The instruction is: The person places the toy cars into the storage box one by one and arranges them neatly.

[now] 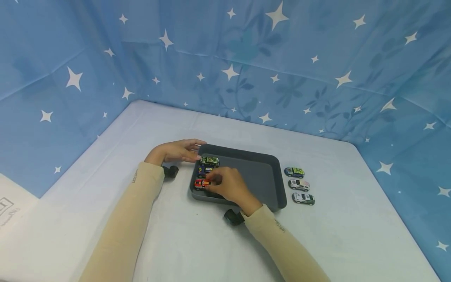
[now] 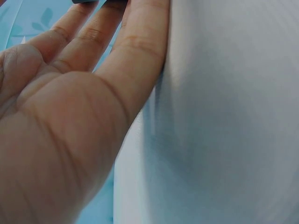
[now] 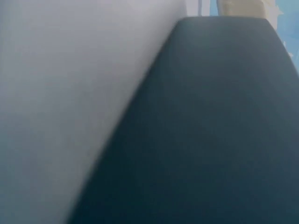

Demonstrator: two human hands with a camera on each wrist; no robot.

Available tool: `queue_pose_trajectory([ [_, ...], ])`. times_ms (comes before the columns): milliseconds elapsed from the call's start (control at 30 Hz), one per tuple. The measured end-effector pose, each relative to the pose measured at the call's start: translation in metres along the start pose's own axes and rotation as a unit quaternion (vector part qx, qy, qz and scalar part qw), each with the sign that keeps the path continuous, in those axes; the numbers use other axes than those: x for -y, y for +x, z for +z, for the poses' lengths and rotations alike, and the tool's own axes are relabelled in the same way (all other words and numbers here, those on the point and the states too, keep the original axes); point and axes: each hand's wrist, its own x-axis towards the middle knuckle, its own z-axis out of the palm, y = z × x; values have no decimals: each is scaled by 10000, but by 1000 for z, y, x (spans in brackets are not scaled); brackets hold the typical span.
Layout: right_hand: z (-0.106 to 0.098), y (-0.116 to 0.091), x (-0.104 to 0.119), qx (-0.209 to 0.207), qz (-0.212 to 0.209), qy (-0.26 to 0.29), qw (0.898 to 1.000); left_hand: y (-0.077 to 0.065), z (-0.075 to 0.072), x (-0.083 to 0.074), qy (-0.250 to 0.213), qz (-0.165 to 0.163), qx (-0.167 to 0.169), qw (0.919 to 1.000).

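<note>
In the head view my right hand (image 1: 230, 186) pinches a red toy car (image 1: 201, 184) at the near left corner inside a dark grey tray (image 1: 258, 178). Just beyond it in the tray sit a blue toy car (image 1: 205, 170), partly covered by the right hand, and a green-black toy car (image 1: 210, 161). My left hand (image 1: 179, 150) rests at the tray's far left corner, fingers fairly straight and thumb tip by the rim near the green-black car. The left wrist view shows the left hand's palm and extended fingers (image 2: 135, 51). Tray wall (image 3: 201, 121) fills much of the right wrist view, hiding the right hand.
Right of the tray, three more toy cars stand in a column on the white table (image 1: 197, 243): a blue-green car (image 1: 294, 172), a white car (image 1: 299, 185) and a white-green car (image 1: 303, 198). A blue star-patterned curtain (image 1: 211, 51) hangs behind the table.
</note>
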Motion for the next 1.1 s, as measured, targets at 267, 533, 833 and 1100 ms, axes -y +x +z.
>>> queue_pose_trajectory([
  [267,-20,-6,-16,334,-138,843,9958,1,0,-1,-29,6,-18,10000],
  [533,-42,-13,-31,957,-372,1876,9769,2,0,0,8,26,9,10000],
  [833,-65,-25,-42,1417,-200,2542,9565,1,2,-1,-14,-43,-49,10000],
  [1100,-85,-38,-54,1302,142,2795,9512,-1,1,-1,47,-24,-23,10000],
])
